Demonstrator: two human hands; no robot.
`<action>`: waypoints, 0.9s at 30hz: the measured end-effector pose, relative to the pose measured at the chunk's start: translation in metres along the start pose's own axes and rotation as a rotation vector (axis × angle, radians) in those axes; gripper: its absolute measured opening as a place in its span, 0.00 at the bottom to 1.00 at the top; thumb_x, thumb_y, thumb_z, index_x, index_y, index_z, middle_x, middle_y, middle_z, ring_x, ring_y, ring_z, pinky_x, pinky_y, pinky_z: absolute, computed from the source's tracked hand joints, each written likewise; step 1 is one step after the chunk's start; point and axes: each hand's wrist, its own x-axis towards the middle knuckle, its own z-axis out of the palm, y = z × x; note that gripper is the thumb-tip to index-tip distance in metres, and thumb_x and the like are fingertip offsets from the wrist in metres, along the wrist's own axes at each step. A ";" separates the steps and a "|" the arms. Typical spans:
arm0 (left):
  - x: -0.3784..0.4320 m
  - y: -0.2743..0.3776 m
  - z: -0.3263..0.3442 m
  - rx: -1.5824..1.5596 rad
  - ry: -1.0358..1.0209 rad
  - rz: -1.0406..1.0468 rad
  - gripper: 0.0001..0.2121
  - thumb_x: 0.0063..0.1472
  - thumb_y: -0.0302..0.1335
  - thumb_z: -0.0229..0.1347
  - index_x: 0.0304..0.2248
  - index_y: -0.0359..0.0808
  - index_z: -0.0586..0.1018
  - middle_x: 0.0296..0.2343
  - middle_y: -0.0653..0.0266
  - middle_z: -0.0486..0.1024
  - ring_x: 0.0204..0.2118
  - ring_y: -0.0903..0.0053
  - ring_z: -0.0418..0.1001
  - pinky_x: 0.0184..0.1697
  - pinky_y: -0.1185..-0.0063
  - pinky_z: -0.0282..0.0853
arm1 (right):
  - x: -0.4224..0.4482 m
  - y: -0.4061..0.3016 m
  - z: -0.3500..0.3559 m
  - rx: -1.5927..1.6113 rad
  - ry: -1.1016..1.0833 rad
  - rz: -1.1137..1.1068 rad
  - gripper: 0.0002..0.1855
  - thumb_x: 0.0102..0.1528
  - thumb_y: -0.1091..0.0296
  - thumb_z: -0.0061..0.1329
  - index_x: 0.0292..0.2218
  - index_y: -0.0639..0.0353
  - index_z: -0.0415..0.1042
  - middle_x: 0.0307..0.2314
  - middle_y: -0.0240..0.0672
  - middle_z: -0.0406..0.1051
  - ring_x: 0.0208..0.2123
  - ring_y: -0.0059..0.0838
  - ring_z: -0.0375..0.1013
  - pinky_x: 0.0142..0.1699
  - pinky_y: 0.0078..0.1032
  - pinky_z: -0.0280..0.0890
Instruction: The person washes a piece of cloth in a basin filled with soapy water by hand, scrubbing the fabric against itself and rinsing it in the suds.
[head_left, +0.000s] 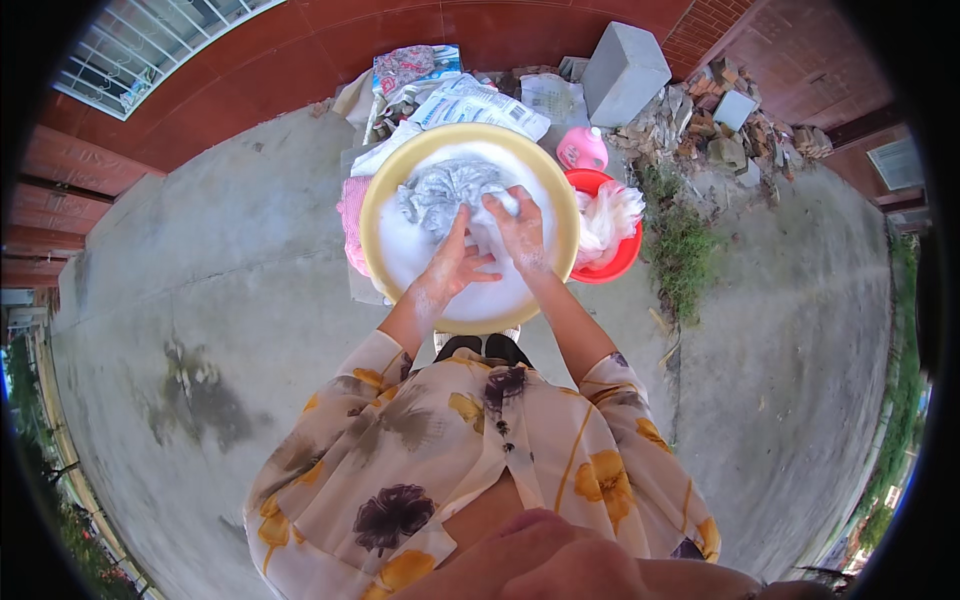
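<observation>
A yellow plastic basin (372, 277) full of white suds stands in front of me. Wet grey-white patterned cloth (450, 187) lies bunched in the foam towards its far side. Over the suds, just nearer than the cloth, is my left hand (456, 262), fingers spread and foam on the skin. My right hand (520, 229) is beside it, with its fingers apart at the cloth's right edge and suds on them. Neither hand is closed on the cloth. Whatever lies under the foam is hidden.
Right of the basin, a red basin (628, 251) holds whitish translucent material (609, 221), with a pink bottle (583, 149) behind it. Pink striped cloth (355, 217) lies at left. Beyond are a printed bag (480, 105), a grey block (624, 75) and brick rubble (720, 120) near the wall.
</observation>
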 end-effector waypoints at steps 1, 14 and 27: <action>0.037 -0.006 -0.027 -0.066 -0.164 0.103 0.30 0.58 0.43 0.54 0.56 0.39 0.61 0.49 0.58 0.67 0.53 0.69 0.65 0.52 0.64 0.65 | -0.019 -0.009 0.017 -0.001 -0.088 -0.116 0.23 0.50 0.52 0.55 0.37 0.64 0.69 0.28 0.45 0.73 0.31 0.33 0.73 0.37 0.30 0.66; 0.055 -0.012 -0.006 -0.113 -0.022 0.352 0.17 0.63 0.33 0.46 0.49 0.35 0.67 0.42 0.62 0.71 0.43 0.68 0.72 0.45 0.67 0.71 | -0.006 0.002 0.035 -0.370 0.070 -0.205 0.15 0.51 0.56 0.51 0.32 0.60 0.74 0.23 0.52 0.73 0.28 0.53 0.74 0.35 0.42 0.67; 0.077 -0.027 -0.036 -0.106 -0.094 0.332 0.13 0.60 0.31 0.48 0.43 0.33 0.72 0.31 0.62 0.73 0.35 0.72 0.74 0.32 0.72 0.72 | -0.018 -0.005 0.041 -0.254 0.023 -0.365 0.11 0.52 0.63 0.49 0.30 0.63 0.73 0.22 0.55 0.72 0.25 0.55 0.73 0.32 0.43 0.66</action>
